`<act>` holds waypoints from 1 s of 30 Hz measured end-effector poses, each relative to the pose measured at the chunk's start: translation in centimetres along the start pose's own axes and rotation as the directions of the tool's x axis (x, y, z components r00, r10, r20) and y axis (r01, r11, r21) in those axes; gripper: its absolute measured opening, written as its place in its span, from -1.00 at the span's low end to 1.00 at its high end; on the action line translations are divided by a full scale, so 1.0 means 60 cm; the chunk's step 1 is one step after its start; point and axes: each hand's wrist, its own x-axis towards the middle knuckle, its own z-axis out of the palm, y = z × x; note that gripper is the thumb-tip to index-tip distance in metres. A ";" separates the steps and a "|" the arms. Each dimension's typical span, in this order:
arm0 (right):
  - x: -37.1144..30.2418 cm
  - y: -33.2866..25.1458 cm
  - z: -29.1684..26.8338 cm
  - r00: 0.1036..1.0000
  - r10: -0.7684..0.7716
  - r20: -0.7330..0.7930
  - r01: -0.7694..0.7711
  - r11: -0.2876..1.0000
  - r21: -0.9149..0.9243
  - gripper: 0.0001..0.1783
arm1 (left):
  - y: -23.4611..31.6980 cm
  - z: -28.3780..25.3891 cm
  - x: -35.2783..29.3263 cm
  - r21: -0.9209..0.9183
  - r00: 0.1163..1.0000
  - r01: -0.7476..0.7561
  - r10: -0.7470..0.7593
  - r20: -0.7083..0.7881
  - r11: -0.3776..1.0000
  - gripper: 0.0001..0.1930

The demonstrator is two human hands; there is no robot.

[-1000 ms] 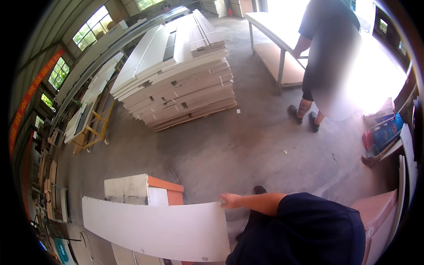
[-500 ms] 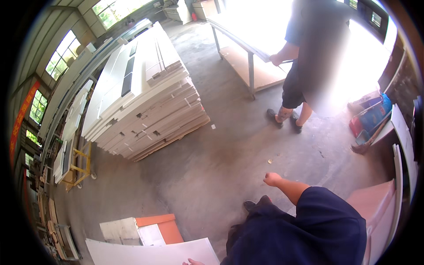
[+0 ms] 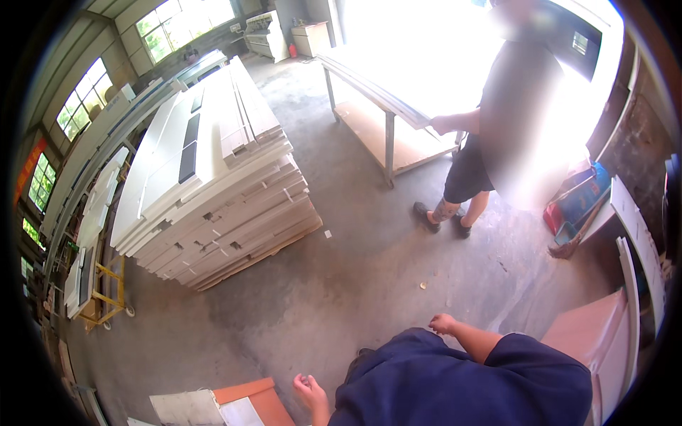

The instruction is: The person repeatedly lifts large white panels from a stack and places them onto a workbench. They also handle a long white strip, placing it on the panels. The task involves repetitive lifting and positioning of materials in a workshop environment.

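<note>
My left hand (image 3: 310,392) is at the lower middle of the head view, beside my dark blue shirt (image 3: 455,383). Its fingers are loosely bent and apart, and it holds nothing. Farther right, my right hand (image 3: 443,324) hangs over the concrete floor in front of my body. Its fingers are curled in, with nothing visible in them. Neither hand touches any object. Nearest to my left hand lies an orange and white carton or board (image 3: 249,397) on the floor.
A tall stack of white panels (image 3: 234,220) stands ahead left, beside a yellow wheeled trolley (image 3: 110,291). Ahead right, a person (image 3: 465,167) stands at a metal-framed worktable (image 3: 389,145). At right are a broom (image 3: 568,247), leaning boards (image 3: 632,305) and a pinkish box (image 3: 582,326).
My view has shifted, and the white panel near my left hand has almost left the picture. My left hand has risen into fuller view. The person's arm at the worktable has shifted slightly.
</note>
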 end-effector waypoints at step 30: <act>0.455 -0.536 -0.416 0.955 -0.018 -0.296 0.149 0.892 0.426 -0.72 | 0.238 0.527 0.664 0.273 0.533 0.465 -0.513 0.673 0.842 -0.79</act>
